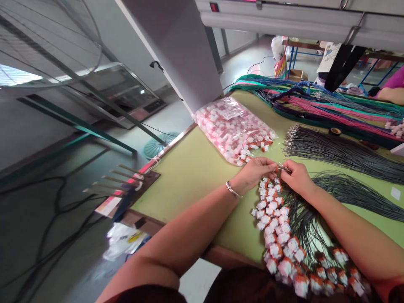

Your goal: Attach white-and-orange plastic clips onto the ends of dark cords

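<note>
Your workbench [195, 176] is topped in yellow-green and runs away to the right, with grey floor and a large wire fan guard [47, 42] off to the far left. At the bench's near left corner a small rack of metal pegs [126, 179] sticks out over the floor, and loose black cables [47, 219] trail below it. Farther in, beside a white pillar [179, 50], a clear bag of white-and-orange connectors [230, 128] lies open toward you.

Your left hand [255, 170], with a bracelet [232, 190] on its wrist, has its fingers pinched shut on a small connector [280, 168] at mid-bench. Your right hand [296, 176] meets it there, fingertips closed on the thin wire end going into that same connector, so the piece sits between both hands, just above the surface.

Below your hands, a row of finished connectors [277, 235] on dark wires runs toward you, near the bench edge. To the right, a fan of grey wires [341, 151] lies spread out, and beyond it a thick bundle of pink, teal and blue wires [315, 103] crosses the far side. Another person's arm [393, 94] shows at the far right edge.
</note>
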### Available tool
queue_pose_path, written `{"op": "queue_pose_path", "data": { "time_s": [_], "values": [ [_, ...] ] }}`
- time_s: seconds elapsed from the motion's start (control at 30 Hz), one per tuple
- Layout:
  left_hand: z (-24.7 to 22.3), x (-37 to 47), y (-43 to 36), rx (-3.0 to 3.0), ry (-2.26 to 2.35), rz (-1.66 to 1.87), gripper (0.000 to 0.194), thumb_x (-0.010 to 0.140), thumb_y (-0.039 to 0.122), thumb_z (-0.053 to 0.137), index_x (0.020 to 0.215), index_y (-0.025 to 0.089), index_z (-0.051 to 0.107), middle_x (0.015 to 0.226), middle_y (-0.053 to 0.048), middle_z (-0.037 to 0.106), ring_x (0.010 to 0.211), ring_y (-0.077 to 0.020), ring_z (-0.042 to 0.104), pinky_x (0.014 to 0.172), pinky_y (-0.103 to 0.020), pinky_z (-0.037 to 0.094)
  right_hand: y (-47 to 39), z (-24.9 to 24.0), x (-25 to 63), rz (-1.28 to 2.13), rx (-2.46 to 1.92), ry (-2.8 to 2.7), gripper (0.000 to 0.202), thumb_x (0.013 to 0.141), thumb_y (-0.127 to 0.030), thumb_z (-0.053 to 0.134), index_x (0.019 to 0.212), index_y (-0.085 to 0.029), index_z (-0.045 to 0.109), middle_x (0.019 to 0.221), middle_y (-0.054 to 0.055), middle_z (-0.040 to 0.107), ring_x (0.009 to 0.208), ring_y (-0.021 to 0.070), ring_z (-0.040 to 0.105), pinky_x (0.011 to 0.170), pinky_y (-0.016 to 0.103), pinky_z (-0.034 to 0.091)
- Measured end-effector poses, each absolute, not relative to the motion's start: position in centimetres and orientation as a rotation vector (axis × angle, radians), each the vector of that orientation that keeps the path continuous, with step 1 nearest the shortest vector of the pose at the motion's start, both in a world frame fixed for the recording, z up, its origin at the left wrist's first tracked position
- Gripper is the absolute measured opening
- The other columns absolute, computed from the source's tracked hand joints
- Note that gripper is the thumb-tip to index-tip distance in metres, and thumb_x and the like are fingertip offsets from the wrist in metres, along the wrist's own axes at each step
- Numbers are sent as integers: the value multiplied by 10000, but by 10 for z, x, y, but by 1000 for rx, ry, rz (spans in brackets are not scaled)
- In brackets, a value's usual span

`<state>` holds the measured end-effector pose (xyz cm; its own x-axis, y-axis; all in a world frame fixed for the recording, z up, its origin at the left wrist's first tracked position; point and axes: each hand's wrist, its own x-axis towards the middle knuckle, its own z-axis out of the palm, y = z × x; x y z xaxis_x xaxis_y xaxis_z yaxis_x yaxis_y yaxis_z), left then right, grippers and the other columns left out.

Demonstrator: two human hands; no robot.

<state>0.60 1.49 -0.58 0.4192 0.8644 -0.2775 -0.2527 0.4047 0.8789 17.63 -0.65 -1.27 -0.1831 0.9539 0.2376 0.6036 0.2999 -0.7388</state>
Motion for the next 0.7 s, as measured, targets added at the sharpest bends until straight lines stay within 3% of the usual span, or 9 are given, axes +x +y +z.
{"op": "queue_pose_path", "data": {
  "time_s": [0.27,0.7],
  "values": [
    [-2,11,14,826,843,837,154,732,172,745,707,92,615,582,-6,655,519,-63,609,553,-172,489,-3,-8,173,747,-1427,-1659,138,674,-302,521,588,-203,480,502,-42,452,495,100,378,501,235,308],
    [-4,14,15,867,872,844,168,703,173,763,697,98,613,574,4,641,516,-61,602,563,-180,490,-3,-11,168,775,-1466,-1702,81,645,-262,530,628,-185,547,507,-34,520,473,97,400,488,240,310]
  ]
}}
